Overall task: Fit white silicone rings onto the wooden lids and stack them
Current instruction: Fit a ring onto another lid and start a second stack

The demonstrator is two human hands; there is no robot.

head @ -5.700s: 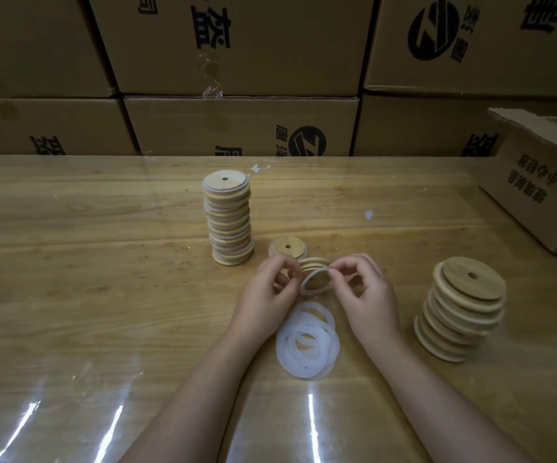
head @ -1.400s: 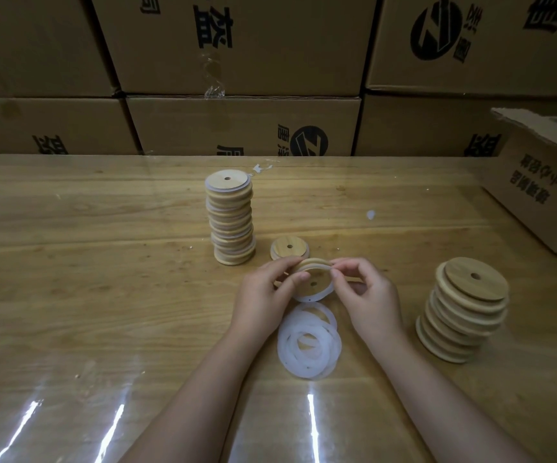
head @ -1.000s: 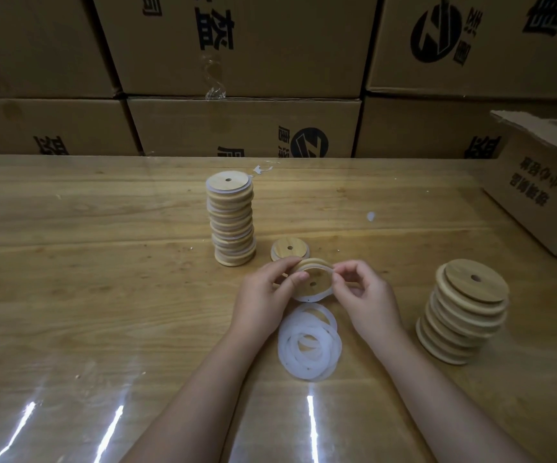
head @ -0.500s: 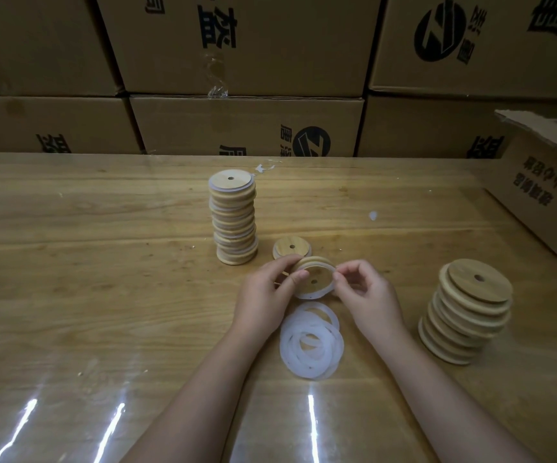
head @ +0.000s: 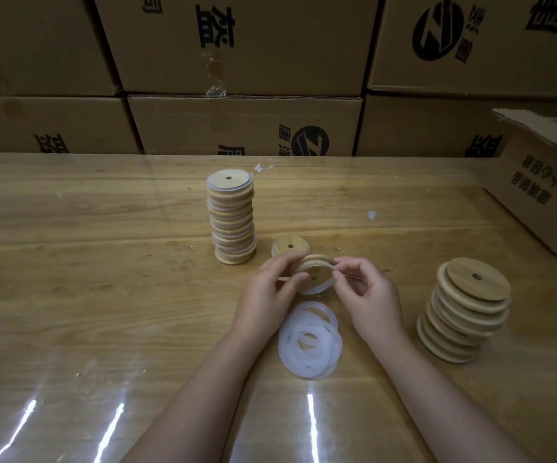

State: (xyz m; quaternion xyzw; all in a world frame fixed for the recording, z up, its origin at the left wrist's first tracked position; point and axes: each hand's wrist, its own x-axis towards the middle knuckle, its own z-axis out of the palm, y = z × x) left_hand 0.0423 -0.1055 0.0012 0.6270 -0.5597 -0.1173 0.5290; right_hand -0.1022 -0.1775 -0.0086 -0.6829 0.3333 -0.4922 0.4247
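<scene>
My left hand point(head: 267, 289) and my right hand point(head: 367, 295) hold a round wooden lid point(head: 315, 274) between them just above the table, tilted toward me. A white silicone ring sits round its edge, and my right thumb and forefinger pinch the ring at the lid's right side. A loose pile of white rings point(head: 310, 340) lies on the table just below my hands. A tall stack of ringed lids point(head: 232, 220) stands behind to the left. A single lid point(head: 289, 245) lies behind my hands. A leaning stack of bare lids point(head: 467, 309) stands at the right.
The wooden table point(head: 86, 295) has a glossy transparent cover. Stacked cardboard boxes point(head: 243, 125) form a wall along its far edge. An open cardboard box point(head: 544, 182) sits on the table at the far right. A small white scrap point(head: 371, 214) lies mid-table.
Both hands stay at the same spot, working the ring round the lid. The lid has turned slightly and my right fingers have shifted along its right edge. The stacks have not moved.
</scene>
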